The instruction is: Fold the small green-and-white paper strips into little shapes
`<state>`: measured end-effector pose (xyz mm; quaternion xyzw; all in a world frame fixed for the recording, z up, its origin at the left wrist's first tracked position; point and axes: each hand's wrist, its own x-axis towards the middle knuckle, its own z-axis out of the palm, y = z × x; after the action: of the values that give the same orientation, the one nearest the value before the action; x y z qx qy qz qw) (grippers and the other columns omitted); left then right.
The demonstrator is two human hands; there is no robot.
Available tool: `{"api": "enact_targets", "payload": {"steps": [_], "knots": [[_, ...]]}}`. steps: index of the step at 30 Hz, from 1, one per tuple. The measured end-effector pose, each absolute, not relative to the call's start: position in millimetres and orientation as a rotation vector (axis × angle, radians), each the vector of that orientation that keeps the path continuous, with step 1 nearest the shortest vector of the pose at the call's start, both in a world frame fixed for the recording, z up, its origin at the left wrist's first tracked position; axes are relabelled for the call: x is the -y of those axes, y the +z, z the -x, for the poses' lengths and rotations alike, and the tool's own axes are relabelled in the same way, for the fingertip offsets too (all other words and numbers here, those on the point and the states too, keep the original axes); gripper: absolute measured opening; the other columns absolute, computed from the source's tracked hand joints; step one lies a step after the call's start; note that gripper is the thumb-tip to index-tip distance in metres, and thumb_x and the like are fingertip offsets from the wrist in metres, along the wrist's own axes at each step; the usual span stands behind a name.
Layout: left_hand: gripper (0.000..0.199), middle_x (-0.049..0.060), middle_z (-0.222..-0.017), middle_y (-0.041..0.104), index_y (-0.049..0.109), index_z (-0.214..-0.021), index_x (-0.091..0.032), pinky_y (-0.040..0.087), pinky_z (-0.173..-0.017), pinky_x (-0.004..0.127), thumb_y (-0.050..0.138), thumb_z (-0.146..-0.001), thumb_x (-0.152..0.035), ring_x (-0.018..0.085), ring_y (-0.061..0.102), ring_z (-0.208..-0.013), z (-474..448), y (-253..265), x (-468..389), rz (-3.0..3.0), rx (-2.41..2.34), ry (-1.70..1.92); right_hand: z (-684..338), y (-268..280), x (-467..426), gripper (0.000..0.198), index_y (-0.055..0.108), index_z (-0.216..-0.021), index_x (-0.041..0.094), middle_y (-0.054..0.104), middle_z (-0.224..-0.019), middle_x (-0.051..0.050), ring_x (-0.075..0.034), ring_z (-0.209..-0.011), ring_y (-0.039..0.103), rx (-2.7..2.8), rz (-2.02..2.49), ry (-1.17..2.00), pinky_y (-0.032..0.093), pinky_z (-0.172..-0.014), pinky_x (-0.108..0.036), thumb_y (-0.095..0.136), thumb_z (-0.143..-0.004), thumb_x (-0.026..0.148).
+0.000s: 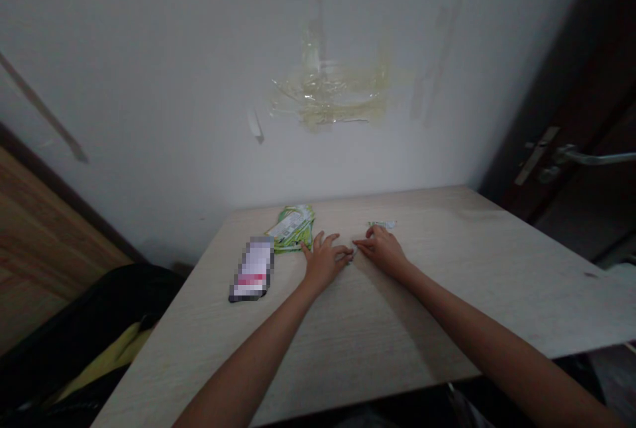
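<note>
Working a small pale piece at the fingertips calls for a light touch: the person would do well to steady it with one hand while the other makes short, careful movements. Keeping both wrists low, close to the table, should help stop something so little from slipping or flicking away. The dim light makes a close look worthwhile too.

The piece sits between the two hands, just above or on the tabletop; which of these cannot be told. The left hand is palm down, its outer fingers spread and its thumb and forefinger drawn near each other beside the piece. Its little finger overlaps the edge of the green packets in view, though contact is unclear. The right hand is more gathered, fingers bent, with its leading fingertips pointing at the piece. Whether either hand truly pinches it is too small to tell.

A thin green-and-white strip lies just beyond the right hand, and a blurred phone rests beside the packets.
</note>
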<state>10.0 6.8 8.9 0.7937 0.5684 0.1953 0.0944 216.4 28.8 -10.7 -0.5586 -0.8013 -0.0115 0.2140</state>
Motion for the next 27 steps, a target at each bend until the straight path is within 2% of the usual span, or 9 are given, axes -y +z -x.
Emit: {"api": "enact_targets", "payload": {"steps": [8,12,16,18,21,23,27], "knots": [[0.022,-0.003,-0.148,0.049,0.073,-0.105,-0.047,0.0,-0.111,0.075,0.059,-0.089,-0.052,0.035,0.021,-0.146,-10.5,5.7,-6.4,-2.367,-1.7,0.595,-216.4,-12.3,-28.8,0.029,0.068,-0.121,0.042,0.055,-0.112,-0.008,-0.023,-0.108,0.051,2.218,1.563,-0.02,0.041,-0.09,-0.035,0.055,-0.095,0.043],[0.026,-0.003,-0.148,0.05,0.07,-0.111,-0.05,-0.002,-0.11,0.075,0.055,-0.09,-0.054,0.035,0.022,-0.146,-11.0,4.8,-5.0,-2.395,-1.717,0.596,-214.2,-12.7,-27.6,0.032,0.064,-0.127,0.043,0.055,-0.112,-0.009,-0.024,-0.108,0.051,2.22,1.557,-0.021,0.041,-0.091,-0.037,0.053,-0.096,0.041],[0.029,-0.003,-0.15,0.048,0.067,-0.116,-0.052,-0.003,-0.11,0.075,0.051,-0.091,-0.056,0.036,0.02,-0.147,-11.7,7.1,-3.9,-2.393,-1.714,0.552,-215.2,-14.4,-28.1,0.035,0.062,-0.13,0.039,0.056,-0.112,-0.011,-0.026,-0.11,0.051,2.208,1.521,-0.016,0.041,-0.093,-0.04,0.054,-0.095,0.037],[0.03,-0.002,-0.152,0.045,0.066,-0.117,-0.052,-0.003,-0.11,0.075,0.05,-0.092,-0.055,0.036,0.019,-0.148,-11.9,8.3,-3.7,-2.384,-1.733,0.522,-217.6,-16.1,-29.2,0.034,0.066,-0.126,0.033,0.057,-0.111,-0.011,-0.025,-0.108,0.052,2.205,1.463,0.014,0.042,-0.093,-0.041,0.058,-0.093,0.035],[0.029,0.0,-0.155,0.041,0.065,-0.118,-0.054,-0.003,-0.108,0.077,0.05,-0.093,-0.053,0.037,0.017,-0.149,-11.6,8.7,-3.6,-2.368,-1.767,0.484,-221.0,-18.8,-30.8,0.024,0.074,-0.11,0.028,0.06,-0.108,-0.01,-0.023,-0.104,0.055,2.19,1.314,0.063,0.044,-0.093,-0.039,0.062,-0.09,0.03],[0.029,0.0,-0.156,0.039,0.064,-0.118,-0.055,-0.002,-0.107,0.078,0.05,-0.093,-0.052,0.037,0.017,-0.149,-11.3,8.3,-3.7,-2.368,-1.771,0.466,-221.8,-19.2,-30.7,0.018,0.077,-0.101,0.027,0.061,-0.105,-0.009,-0.022,-0.101,0.057,2.185,1.23,0.085,0.044,-0.092,-0.037,0.064,-0.088,0.03],[0.03,0.0,-0.156,0.039,0.063,-0.119,-0.055,-0.002,-0.108,0.078,0.05,-0.093,-0.052,0.037,0.017,-0.149,-11.1,8.1,-4.0,-2.369,-1.766,0.455,-220.0,-14.4,-26.6,0.017,0.078,-0.096,0.028,0.062,-0.1,-0.008,-0.022,-0.099,0.057,2.183,1.283,0.071,0.043,-0.09,-0.038,0.066,-0.087,0.035]]}}
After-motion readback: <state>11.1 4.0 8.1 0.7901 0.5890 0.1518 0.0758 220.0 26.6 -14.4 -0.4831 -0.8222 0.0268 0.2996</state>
